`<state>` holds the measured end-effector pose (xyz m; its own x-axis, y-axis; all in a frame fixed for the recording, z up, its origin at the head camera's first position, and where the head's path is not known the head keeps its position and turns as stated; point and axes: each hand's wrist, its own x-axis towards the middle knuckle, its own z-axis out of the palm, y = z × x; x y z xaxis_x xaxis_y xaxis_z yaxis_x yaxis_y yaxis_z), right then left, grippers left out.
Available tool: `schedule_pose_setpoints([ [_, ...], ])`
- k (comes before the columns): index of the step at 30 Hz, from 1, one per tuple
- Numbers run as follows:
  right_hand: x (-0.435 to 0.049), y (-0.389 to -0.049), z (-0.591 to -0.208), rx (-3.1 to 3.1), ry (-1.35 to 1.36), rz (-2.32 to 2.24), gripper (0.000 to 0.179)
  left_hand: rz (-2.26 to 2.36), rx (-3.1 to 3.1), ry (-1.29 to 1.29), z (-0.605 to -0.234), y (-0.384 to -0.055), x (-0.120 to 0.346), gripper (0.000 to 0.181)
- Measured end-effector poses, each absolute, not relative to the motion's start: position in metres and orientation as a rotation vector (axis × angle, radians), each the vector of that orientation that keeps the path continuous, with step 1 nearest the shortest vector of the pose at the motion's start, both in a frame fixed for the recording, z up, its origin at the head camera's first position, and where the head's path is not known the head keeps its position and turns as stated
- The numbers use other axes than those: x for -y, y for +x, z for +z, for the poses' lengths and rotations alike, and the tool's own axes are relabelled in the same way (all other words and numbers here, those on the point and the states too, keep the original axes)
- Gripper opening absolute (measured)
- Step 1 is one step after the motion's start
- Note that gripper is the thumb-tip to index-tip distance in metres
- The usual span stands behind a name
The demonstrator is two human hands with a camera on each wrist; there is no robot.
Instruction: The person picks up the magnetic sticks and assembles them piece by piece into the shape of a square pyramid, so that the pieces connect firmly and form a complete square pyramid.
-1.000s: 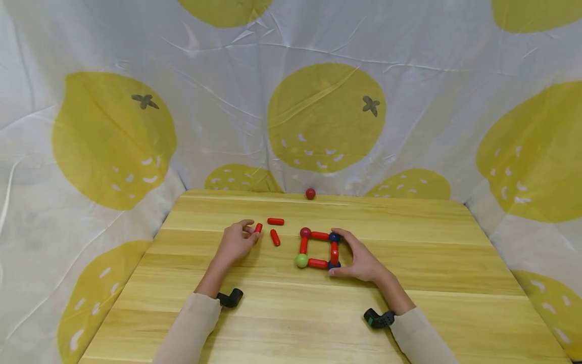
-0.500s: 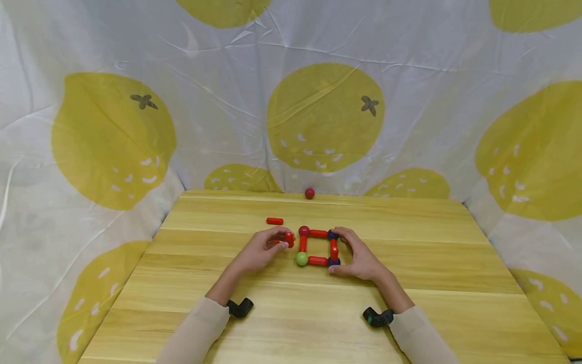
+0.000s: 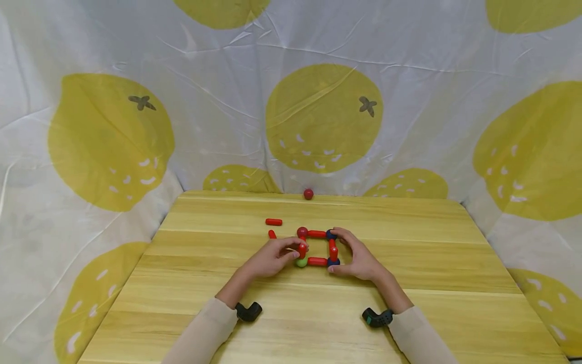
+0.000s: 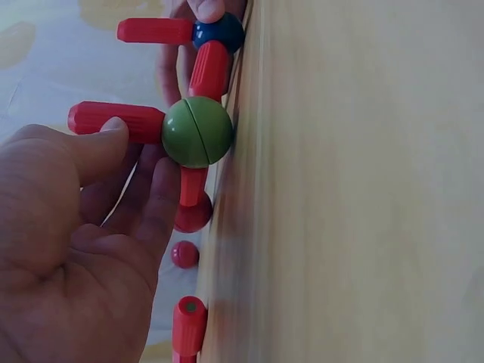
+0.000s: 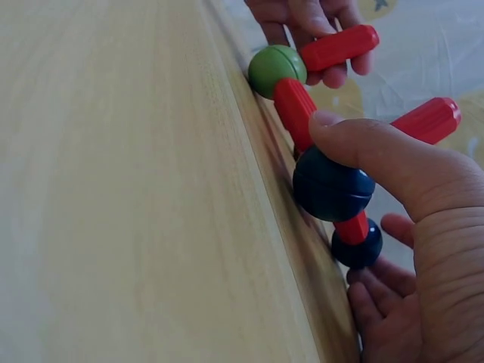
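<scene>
The left hand [image 3: 272, 258] pinches an upright red rod [image 4: 121, 110] on the green ball [image 4: 197, 132], near left corner of the square frame [image 3: 317, 261]. The right hand [image 3: 359, 259] holds both blue balls [image 5: 333, 185] at right. At left lie two loose rods [image 3: 274, 222], one seemingly half hidden.

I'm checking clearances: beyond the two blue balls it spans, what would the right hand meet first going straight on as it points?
Probably the red rod joining those two blue balls, just ahead of the right hand; height is unclear, so it might pass over.
</scene>
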<state>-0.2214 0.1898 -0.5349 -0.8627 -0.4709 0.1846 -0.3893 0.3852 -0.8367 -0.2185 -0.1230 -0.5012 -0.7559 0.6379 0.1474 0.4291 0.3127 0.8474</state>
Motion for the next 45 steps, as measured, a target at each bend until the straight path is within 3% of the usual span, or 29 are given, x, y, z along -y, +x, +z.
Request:
schedule_pose_setpoints([
  [7, -0.189, -0.222, -0.535, -2.535, -0.783, -1.533, 0.097, 1.431, -2.367, 0.952, -0.503, -0.217, 0.122, 0.032],
  [15, -0.192, -0.224, -0.538, -2.598, -0.771, -1.499, 0.071, 1.445, -2.421, 0.972, -0.501, -0.218, 0.128, 0.038],
  [23, -0.189, -0.228, -0.534, -2.578, -0.658, -1.468, 0.059, 1.302, -2.704, 0.954, -0.503, -0.22, 0.133, 0.033],
  [30, -0.185, -0.235, -0.533, -2.554, -0.726, -1.491, 0.049, 1.177, -2.684, 0.95, -0.504, -0.217, 0.133, 0.033],
  [45, -0.197, -0.227, -0.532, -2.439, -0.797, -1.46, 0.104, 1.182, -2.646, 0.997, -0.506, -0.211, 0.129, 0.024],
])
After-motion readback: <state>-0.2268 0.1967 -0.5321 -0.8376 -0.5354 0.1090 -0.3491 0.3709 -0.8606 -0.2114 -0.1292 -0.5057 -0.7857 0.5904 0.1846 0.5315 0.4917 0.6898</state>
